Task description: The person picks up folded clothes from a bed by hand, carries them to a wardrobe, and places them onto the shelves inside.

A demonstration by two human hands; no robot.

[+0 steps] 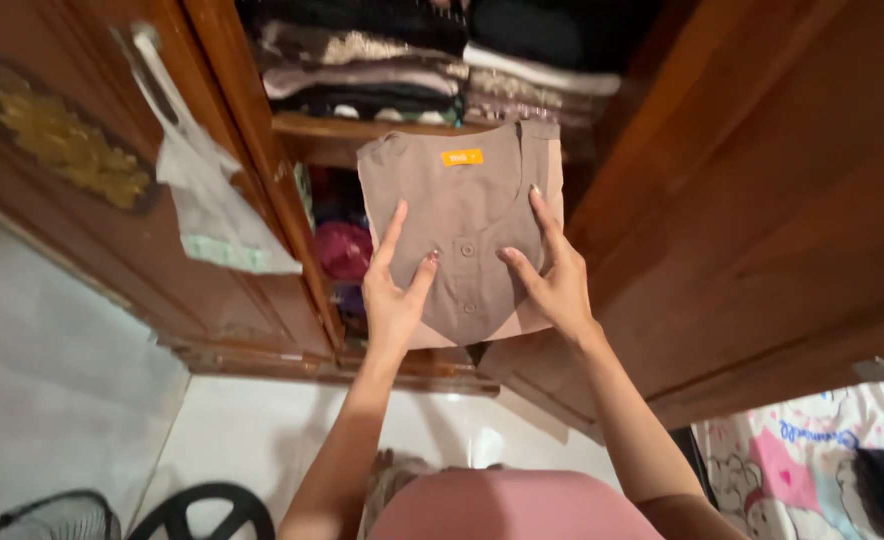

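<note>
While we look down past our own forearms, we stand on a pale glossy tiled floor (262, 440) in front of an open dark brown wooden wardrobe (762, 230), its left door (112, 200) swung out toward us and its right door angled away on the other side. Our left hand (394, 290) and right hand (552, 275) grip a folded taupe buttoned cotton shirt with a small orange neck label (462, 215), thumbs pressed on its front near the buttons, fingers spread up its sides, holding it upright in the wardrobe's opening, just in front of the wooden shelf edge (332, 128). On that shelf lie stacks of folded clothes in dark, grey and cream fabric (412, 60), which fill the space behind the shirt's top edge. Below the shelf, a magenta bundle of cloth (344, 248) sits beside the shirt, partly covered by our left hand. A crumpled translucent plastic bag (207, 200) hangs on the left door, near a gilt ornament (62, 140). At the bottom left, a black wire fan guard (112, 515) is cut off by the frame; at the lower right, a pink and white cartoon-printed sheet (812, 460) shows only in part. The lower compartment's depths are too dark to read.
</note>
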